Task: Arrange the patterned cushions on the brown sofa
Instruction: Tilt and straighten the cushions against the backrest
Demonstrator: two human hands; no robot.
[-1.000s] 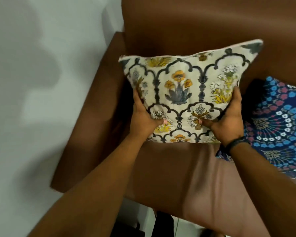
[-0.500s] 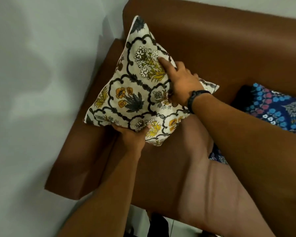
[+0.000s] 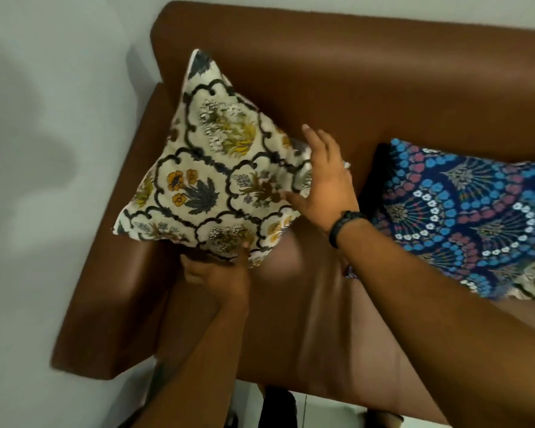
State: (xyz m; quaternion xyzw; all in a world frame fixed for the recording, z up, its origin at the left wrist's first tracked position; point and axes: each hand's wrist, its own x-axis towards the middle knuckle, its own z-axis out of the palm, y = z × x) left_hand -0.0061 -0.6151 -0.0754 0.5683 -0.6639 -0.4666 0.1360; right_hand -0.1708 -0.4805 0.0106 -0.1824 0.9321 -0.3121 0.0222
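A cream cushion [image 3: 210,180] with dark lattice and yellow flowers stands on one corner in the left corner of the brown sofa [image 3: 368,72], leaning against the backrest and armrest. My left hand [image 3: 220,273] grips its lower edge from beneath. My right hand [image 3: 325,183], with a dark band at the wrist, lies flat with fingers spread against the cushion's right corner. A blue cushion [image 3: 464,217] with a pink and white peacock pattern lies on the seat to the right.
A pale wall [image 3: 44,180] runs along the sofa's left armrest [image 3: 105,304]. The brown seat [image 3: 306,319] stretches in front of both cushions. A strip of light floor [image 3: 322,409] shows below the seat's front edge.
The cream cushion has been turned from level onto one corner and pushed into the sofa's left corner. My right hand has opened and slid to the cushion's right corner.
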